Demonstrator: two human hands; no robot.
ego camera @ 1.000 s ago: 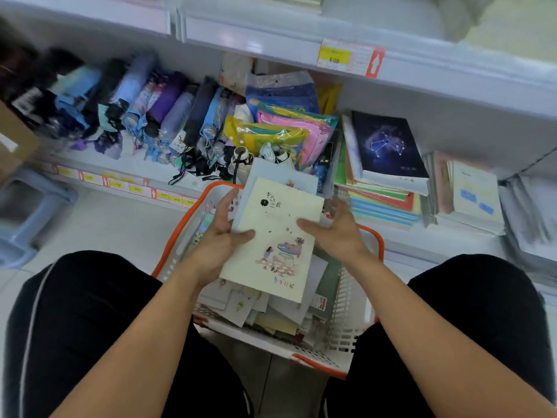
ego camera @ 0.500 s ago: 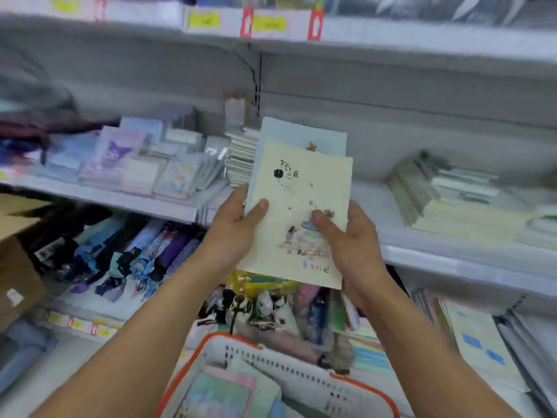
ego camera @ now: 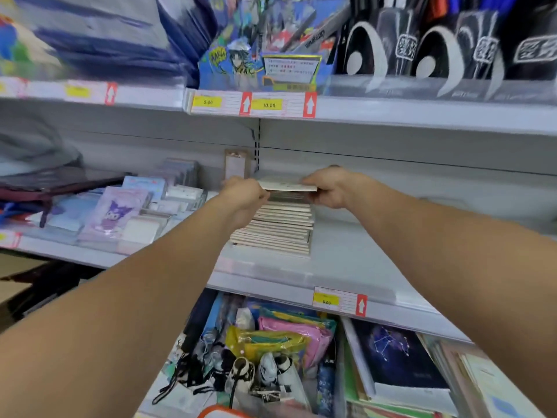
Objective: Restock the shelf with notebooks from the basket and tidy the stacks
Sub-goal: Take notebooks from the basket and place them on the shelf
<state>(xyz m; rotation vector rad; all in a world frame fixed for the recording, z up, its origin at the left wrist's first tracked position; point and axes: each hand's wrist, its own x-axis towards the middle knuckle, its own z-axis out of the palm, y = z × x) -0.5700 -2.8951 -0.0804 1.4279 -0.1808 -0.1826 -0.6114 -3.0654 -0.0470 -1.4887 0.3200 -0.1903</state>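
Notebooks (ego camera: 287, 186) lie flat between our two hands, held level just above the stack (ego camera: 277, 226) of pale notebooks that stands on the middle shelf (ego camera: 346, 257), back from its front edge and close to the upright joint in the rear wall. Our left hand (ego camera: 244, 196) has its grip curled round the left end of the notebooks, thumb on top, and it overlaps the stack's upper left side. Our right hand (ego camera: 328, 188) pinches their right end, fingers bent over the top. Whether the held notebooks touch the stack's top we cannot tell; the gap is blurred.

Along the left part of the same shelf lie pastel card packs (ego camera: 116, 212), one with a purple cartoon figure. A yellow price tag (ego camera: 327, 301) sits on the shelf's front edge, below the stack and to its right. On the shelf below lies a dark constellation notebook (ego camera: 394, 354) near the right, with pink and yellow pouches (ego camera: 286, 336) beside it. The basket's orange rim (ego camera: 223, 413) shows at the bottom edge.
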